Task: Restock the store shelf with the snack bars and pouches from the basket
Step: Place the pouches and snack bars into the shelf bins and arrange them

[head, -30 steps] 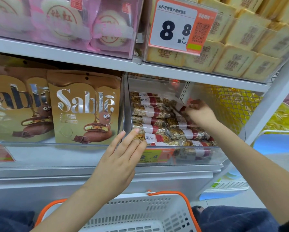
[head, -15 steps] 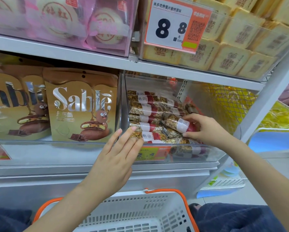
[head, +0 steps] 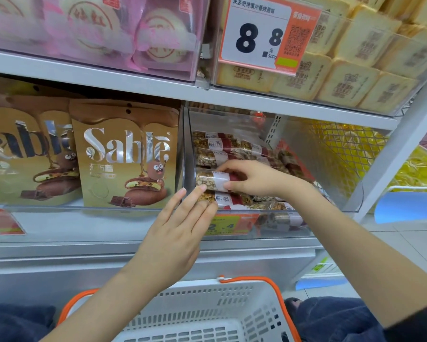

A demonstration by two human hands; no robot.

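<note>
White plastic basket [head: 207, 314] is sitting nearest. Beyond it the left hand [head: 173, 240], fingers flat and apart, is bracing the stacked bars [head: 234, 149] while the right hand [head: 254, 178] is pinching a bar [head: 212, 180] onto the bin [head: 350, 193] pile; a careless nudge may be toppling it.

Snack bars [head: 215, 180]: oat-speckled, white-and-red bands. Sable pouches [head: 126, 156]: gold, brown tops, silver lettering. Basket [head: 207, 314]: white lattice, orange rim. Price tag [head: 266, 33]: white, orange border.
</note>
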